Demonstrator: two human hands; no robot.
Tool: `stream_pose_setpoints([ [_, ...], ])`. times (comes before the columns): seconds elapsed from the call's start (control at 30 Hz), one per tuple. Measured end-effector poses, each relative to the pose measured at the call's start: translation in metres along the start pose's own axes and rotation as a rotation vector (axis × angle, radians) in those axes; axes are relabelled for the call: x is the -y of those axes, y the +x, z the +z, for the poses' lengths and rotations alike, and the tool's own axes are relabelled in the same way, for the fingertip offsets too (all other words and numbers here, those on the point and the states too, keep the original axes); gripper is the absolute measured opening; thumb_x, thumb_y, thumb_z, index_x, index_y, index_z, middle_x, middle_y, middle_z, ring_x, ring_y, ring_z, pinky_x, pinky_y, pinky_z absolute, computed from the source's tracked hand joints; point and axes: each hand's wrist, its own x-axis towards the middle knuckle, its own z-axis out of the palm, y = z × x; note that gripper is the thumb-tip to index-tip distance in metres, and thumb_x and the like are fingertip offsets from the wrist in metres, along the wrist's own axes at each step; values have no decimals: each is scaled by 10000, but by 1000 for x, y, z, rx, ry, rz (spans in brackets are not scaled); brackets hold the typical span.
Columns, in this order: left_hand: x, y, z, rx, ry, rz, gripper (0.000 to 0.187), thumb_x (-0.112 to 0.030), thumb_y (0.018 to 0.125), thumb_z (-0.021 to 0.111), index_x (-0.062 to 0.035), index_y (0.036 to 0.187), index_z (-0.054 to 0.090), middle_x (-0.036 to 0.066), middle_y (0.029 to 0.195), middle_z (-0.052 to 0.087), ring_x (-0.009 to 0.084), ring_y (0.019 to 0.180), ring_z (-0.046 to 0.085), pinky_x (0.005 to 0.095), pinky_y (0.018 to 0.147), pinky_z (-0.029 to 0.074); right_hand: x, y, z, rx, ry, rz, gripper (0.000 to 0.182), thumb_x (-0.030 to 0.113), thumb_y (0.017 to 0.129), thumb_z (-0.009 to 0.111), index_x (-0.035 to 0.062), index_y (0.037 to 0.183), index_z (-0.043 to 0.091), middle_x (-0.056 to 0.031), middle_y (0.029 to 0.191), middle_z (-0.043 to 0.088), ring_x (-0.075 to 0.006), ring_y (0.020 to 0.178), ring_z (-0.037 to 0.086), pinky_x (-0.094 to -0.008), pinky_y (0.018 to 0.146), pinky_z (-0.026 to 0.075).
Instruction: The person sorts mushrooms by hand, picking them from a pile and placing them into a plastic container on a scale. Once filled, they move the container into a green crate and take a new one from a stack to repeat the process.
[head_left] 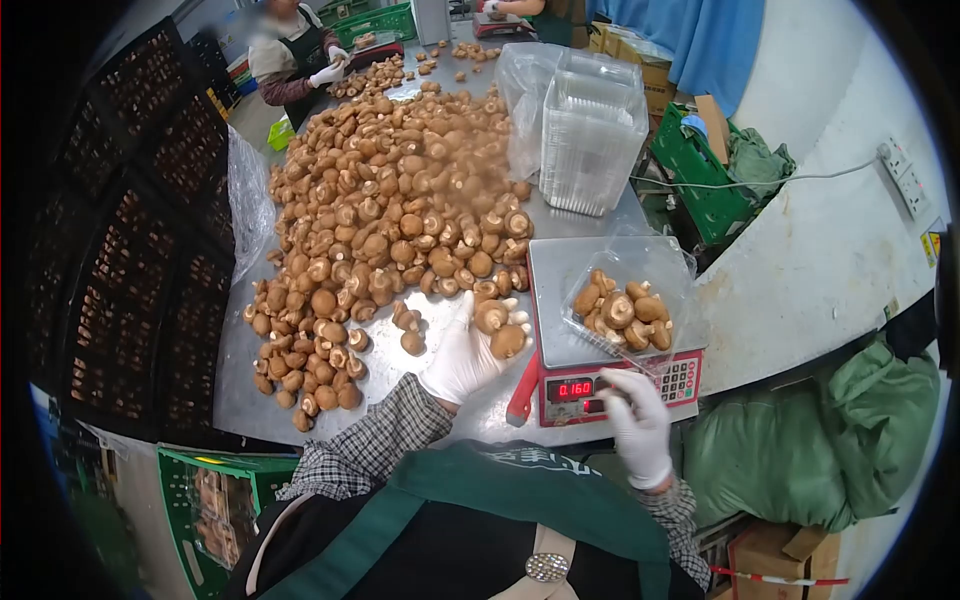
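My left hand (462, 352), in a white glove, is closed around a couple of brown shiitake mushrooms (508, 342) at the near edge of the pile. My right hand (638, 426), also gloved, hovers in front of the scale's keypad with its fingers curled together; whatever is between them cannot be made out. A clear plastic tray (663, 353) with several shiitake mushrooms (618, 310) rests on the metal plate of the red scale (560, 330). The scale's red display (575, 390) reads 0.160.
A large shiitake pile (390, 200) covers much of the metal table (430, 395). Stacked clear trays (592, 140) stand behind the scale. Black crates (130, 230) line the left. Another gloved person (290, 60) works at the far left; a second person's arm (515, 8) shows at the back.
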Motion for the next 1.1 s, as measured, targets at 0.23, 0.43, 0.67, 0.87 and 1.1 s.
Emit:
stream_pose_setpoints([
  [0.23, 26, -18, 14, 23, 576, -27, 454, -389, 972, 408, -16, 1228, 452, 125, 1087, 559, 225, 1007, 566, 350, 881, 478, 13, 28, 45, 32, -337, -367, 476, 70, 726, 687, 12, 1177, 548, -172, 1178, 525, -284, 1011, 557, -377, 886, 447],
  [0.43, 52, -24, 28, 96, 760, -238, 412, -267, 960, 497, 0, 1269, 446, 80, 1054, 595, 121, 848, 587, 237, 762, 491, -4, 25, 25, 196, -295, -285, 323, 185, 738, 660, 42, 1023, 610, -111, 1016, 594, -302, 929, 557, -413, 804, 433],
  [0.67, 38, 3, 40, 83, 850, -140, 490, -327, 966, 448, 48, 1277, 403, 174, 1132, 586, 214, 823, 622, 317, 747, 527, -27, 122, -23, -149, -535, -391, 313, 137, 782, 604, 34, 1076, 580, -141, 996, 591, -325, 966, 541, -414, 831, 432],
  [0.87, 22, -8, 17, -17, 583, -51, 527, -378, 965, 420, 64, 1251, 408, 196, 1158, 548, 266, 1070, 552, 354, 928, 465, -50, 138, -55, -121, -331, -259, 221, 120, 787, 609, 17, 979, 645, -147, 958, 637, -297, 932, 588, -374, 844, 458],
  [1.1, 63, 2, 48, 53, 500, -227, 728, -544, 938, 347, 52, 1354, 309, 173, 1321, 441, 248, 1230, 441, 406, 1041, 361, 26, 50, -13, 372, -436, -542, 329, 88, 751, 661, 41, 1071, 608, -117, 996, 617, -278, 931, 583, -370, 832, 454],
])
